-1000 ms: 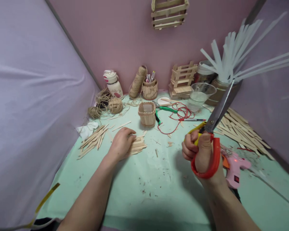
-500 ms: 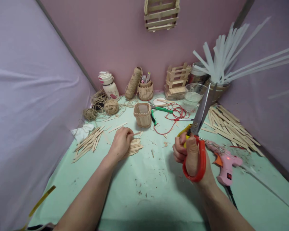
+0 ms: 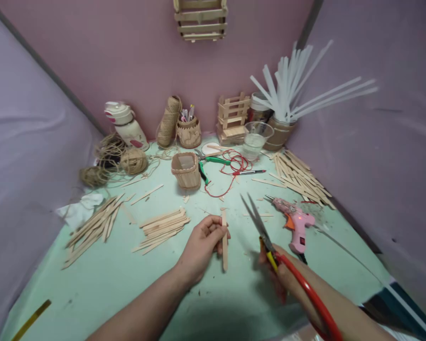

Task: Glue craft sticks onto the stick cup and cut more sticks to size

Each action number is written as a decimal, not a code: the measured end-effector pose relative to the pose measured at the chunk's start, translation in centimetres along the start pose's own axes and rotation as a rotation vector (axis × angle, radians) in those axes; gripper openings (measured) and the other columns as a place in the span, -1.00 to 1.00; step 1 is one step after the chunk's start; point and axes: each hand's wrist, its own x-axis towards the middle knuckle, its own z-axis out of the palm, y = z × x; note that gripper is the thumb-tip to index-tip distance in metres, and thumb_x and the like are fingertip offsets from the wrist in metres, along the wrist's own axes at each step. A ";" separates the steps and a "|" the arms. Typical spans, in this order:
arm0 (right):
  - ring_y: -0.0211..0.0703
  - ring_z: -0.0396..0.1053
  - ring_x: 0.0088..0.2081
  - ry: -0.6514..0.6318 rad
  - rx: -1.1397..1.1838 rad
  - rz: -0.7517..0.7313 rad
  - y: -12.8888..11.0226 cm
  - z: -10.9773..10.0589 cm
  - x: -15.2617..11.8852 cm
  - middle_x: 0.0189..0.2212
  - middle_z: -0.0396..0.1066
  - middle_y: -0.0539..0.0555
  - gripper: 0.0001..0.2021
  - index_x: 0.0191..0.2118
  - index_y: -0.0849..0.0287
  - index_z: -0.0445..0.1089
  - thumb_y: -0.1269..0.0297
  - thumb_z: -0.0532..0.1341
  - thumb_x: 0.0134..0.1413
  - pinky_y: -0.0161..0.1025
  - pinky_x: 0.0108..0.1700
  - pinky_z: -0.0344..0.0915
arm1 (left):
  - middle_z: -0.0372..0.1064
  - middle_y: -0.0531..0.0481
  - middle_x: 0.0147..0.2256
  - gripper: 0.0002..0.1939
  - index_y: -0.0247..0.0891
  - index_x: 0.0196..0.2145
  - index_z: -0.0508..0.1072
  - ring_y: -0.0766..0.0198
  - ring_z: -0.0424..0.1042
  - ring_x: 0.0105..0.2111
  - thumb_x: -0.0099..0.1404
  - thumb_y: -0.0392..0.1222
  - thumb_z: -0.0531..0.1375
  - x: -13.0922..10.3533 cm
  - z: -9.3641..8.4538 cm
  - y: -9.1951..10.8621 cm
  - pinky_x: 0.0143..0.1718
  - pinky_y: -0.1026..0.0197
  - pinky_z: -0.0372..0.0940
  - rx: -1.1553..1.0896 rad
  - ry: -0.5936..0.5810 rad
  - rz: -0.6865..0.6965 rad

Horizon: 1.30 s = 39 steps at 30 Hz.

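My left hand point(image 3: 208, 241) pinches a wooden craft stick point(image 3: 225, 251) upright between thumb and fingers, just above the table. To its right, my right hand point(image 3: 279, 272) is closed on a pair of scissors point(image 3: 257, 220) with red and yellow handles. Their blades are slightly parted and point away from me, apart from the stick. A small pile of craft sticks point(image 3: 165, 228) lies left of my left hand. Beyond the hands stands a small square basket made of sticks point(image 3: 187, 177).
A pink glue gun point(image 3: 296, 222) lies at the right, near loose sticks point(image 3: 301, 177). Green-handled pliers point(image 3: 216, 160) and red cord point(image 3: 239, 163) are behind. Twine balls point(image 3: 134, 161), a bottle point(image 3: 129, 130), a plastic cup point(image 3: 255, 142) and a pot of white glue sticks point(image 3: 279, 132) line the back.
My left hand has moved right from the stick pile and now holds one stick up. My right hand has lowered and turned the scissors, their blades now parted. The view has swung right.
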 end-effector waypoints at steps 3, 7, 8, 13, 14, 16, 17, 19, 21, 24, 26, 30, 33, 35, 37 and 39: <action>-0.16 0.23 -0.42 -0.115 -0.089 0.127 -1.2 -0.2 -1.0 -0.46 0.25 0.02 -0.52 -0.32 0.12 0.24 -0.22 -0.08 0.19 -0.23 -0.35 0.27 | 0.31 0.10 -0.50 -0.80 -0.25 -0.34 0.33 0.47 0.18 -0.63 0.20 -0.07 0.20 -0.3 0.0 -0.3 -0.59 0.36 0.08 -0.002 -0.011 -0.020; -0.22 0.19 -0.47 -0.190 -0.085 0.238 -2.3 -0.4 -1.0 -0.47 0.21 0.00 -0.51 -0.34 0.12 0.24 -0.25 -0.08 0.17 -0.28 -0.44 0.26 | 0.32 0.10 -0.49 -0.79 -0.25 -0.34 0.33 0.46 0.21 -0.63 0.19 -0.05 0.21 -0.7 0.2 0.0 -0.60 0.35 0.11 0.007 -0.012 -0.022; -0.24 0.18 -0.48 -0.200 -0.066 0.250 -2.3 -0.4 -0.8 -0.47 0.21 -0.01 -0.51 -0.35 0.12 0.23 -0.24 -0.06 0.17 -0.30 -0.46 0.24 | 0.32 0.10 -0.49 -0.79 -0.24 -0.34 0.33 0.46 0.21 -0.63 0.19 -0.06 0.21 -0.8 0.2 0.1 -0.60 0.35 0.11 0.009 -0.014 -0.020; -0.33 0.08 -0.56 -0.191 0.085 0.234 -1.1 -0.3 -0.1 -0.54 0.10 -0.08 -0.52 -0.40 0.12 0.17 -0.24 -0.04 0.16 -0.37 -0.55 0.13 | 0.31 0.12 -0.51 -0.79 -0.24 -0.35 0.34 0.48 0.18 -0.64 0.19 -0.06 0.21 -0.8 0.0 0.3 -0.60 0.36 0.09 0.003 -0.015 0.013; -0.34 0.04 -0.57 -0.176 0.135 0.231 -0.8 -0.2 0.0 -0.56 0.07 -0.10 -0.51 -0.40 0.12 0.16 -0.25 -0.07 0.17 -0.37 -0.57 0.09 | 0.32 0.12 -0.50 -0.78 -0.24 -0.34 0.35 0.48 0.18 -0.64 0.18 -0.05 0.22 -0.8 0.0 0.3 -0.59 0.36 0.09 -0.001 -0.016 0.011; -0.33 -0.01 -0.58 -0.146 0.199 0.219 -0.4 0.1 0.2 -0.57 0.03 -0.11 -0.51 -0.39 0.12 0.16 -0.24 -0.11 0.19 -0.38 -0.60 0.03 | 0.33 0.10 -0.49 -0.76 -0.24 -0.33 0.36 0.47 0.20 -0.62 0.16 -0.04 0.24 -0.8 0.0 0.1 -0.58 0.36 0.10 -0.010 -0.015 -0.003; -0.33 -0.01 -0.57 -0.138 0.194 0.209 -0.4 0.3 0.3 -0.57 0.02 -0.11 -0.52 -0.39 0.12 0.16 -0.24 -0.09 0.19 -0.38 -0.60 0.03 | 0.33 0.10 -0.49 -0.75 -0.25 -0.33 0.36 0.47 0.21 -0.62 0.15 -0.03 0.25 -0.8 0.1 0.0 -0.57 0.36 0.11 -0.015 -0.014 -0.012; -0.32 0.02 -0.53 -0.140 0.125 0.204 -0.6 0.4 0.3 -0.53 0.03 -0.10 -0.55 -0.39 0.11 0.16 -0.22 -0.02 0.17 -0.38 -0.56 0.08 | 0.34 0.09 -0.49 -0.74 -0.26 -0.32 0.35 0.46 0.21 -0.62 0.14 -0.03 0.26 -0.7 0.2 -0.2 -0.57 0.35 0.11 -0.017 -0.010 -0.021; -0.30 0.04 -0.50 -0.171 0.055 0.226 -1.1 0.5 0.1 -0.50 0.05 -0.10 -0.58 -0.38 0.11 0.16 -0.19 0.04 0.15 -0.37 -0.52 0.13 | 0.34 0.08 -0.49 -0.74 -0.26 -0.33 0.35 0.45 0.22 -0.61 0.15 -0.03 0.25 -0.8 0.3 -0.3 -0.57 0.35 0.12 -0.009 -0.009 -0.017; -0.28 0.06 -0.45 -0.234 0.020 0.250 -1.9 0.5 0.0 -0.47 0.09 -0.08 -0.61 -0.36 0.11 0.16 -0.16 0.07 0.15 -0.35 -0.47 0.18 | 0.33 0.09 -0.51 -0.77 -0.26 -0.33 0.34 0.44 0.23 -0.60 0.17 -0.05 0.23 -0.9 0.4 -0.3 -0.56 0.35 0.15 0.023 -0.019 0.007; -0.27 0.06 -0.45 -0.262 0.008 0.234 -2.3 0.6 0.1 -0.47 0.10 -0.07 -0.61 -0.37 0.13 0.15 -0.14 0.10 0.14 -0.32 -0.46 0.18 | 0.34 0.09 -0.52 -0.78 -0.25 -0.34 0.34 0.44 0.23 -0.61 0.18 -0.05 0.22 -1.0 0.5 -0.3 -0.55 0.34 0.15 0.038 -0.030 0.018; -0.26 0.06 -0.46 -0.249 -0.024 0.192 -2.3 1.0 0.6 -0.49 0.13 -0.07 -0.63 -0.40 0.13 0.14 -0.09 0.13 0.13 -0.27 -0.38 0.18 | 0.36 0.09 -0.52 -0.78 -0.23 -0.35 0.34 0.43 0.24 -0.62 0.17 -0.05 0.23 -1.1 0.3 -0.3 -0.55 0.34 0.14 0.048 -0.031 0.016; -0.26 0.08 -0.48 -0.208 -0.041 0.200 -1.9 1.2 0.7 -0.51 0.16 -0.07 -0.63 -0.40 0.12 0.15 -0.10 0.14 0.12 -0.28 -0.41 0.15 | 0.35 0.11 -0.52 -0.80 -0.22 -0.35 0.34 0.43 0.24 -0.62 0.18 -0.06 0.22 -1.0 0.1 -0.4 -0.54 0.33 0.14 0.058 -0.036 0.028; -0.27 0.08 -0.50 -0.175 -0.047 0.203 -1.8 1.3 0.7 -0.53 0.18 -0.07 -0.62 -0.41 0.12 0.16 -0.12 0.13 0.12 -0.30 -0.46 0.11 | 0.35 0.10 -0.52 -0.81 -0.23 -0.35 0.34 0.43 0.24 -0.61 0.20 -0.07 0.21 -1.0 0.0 -0.5 -0.53 0.33 0.15 0.068 -0.050 0.044; -0.27 0.10 -0.51 -0.163 -0.056 0.206 -1.7 1.4 0.7 -0.54 0.20 -0.07 -0.62 -0.39 0.12 0.17 -0.12 0.12 0.12 -0.32 -0.49 0.09 | 0.35 0.10 -0.51 -0.83 -0.23 -0.35 0.34 0.43 0.25 -0.60 0.22 -0.08 0.20 -1.0 -0.1 -0.6 -0.51 0.33 0.15 0.074 -0.067 0.055; -0.27 0.13 -0.50 -0.177 -0.079 0.216 -1.8 1.4 0.7 -0.52 0.23 -0.06 -0.64 -0.35 0.13 0.18 -0.10 0.12 0.13 -0.31 -0.48 0.09 | 0.34 0.10 -0.52 -0.84 -0.24 -0.35 0.34 0.43 0.26 -0.59 0.23 -0.10 0.20 -1.0 -0.1 -0.7 -0.50 0.32 0.16 0.069 -0.082 0.060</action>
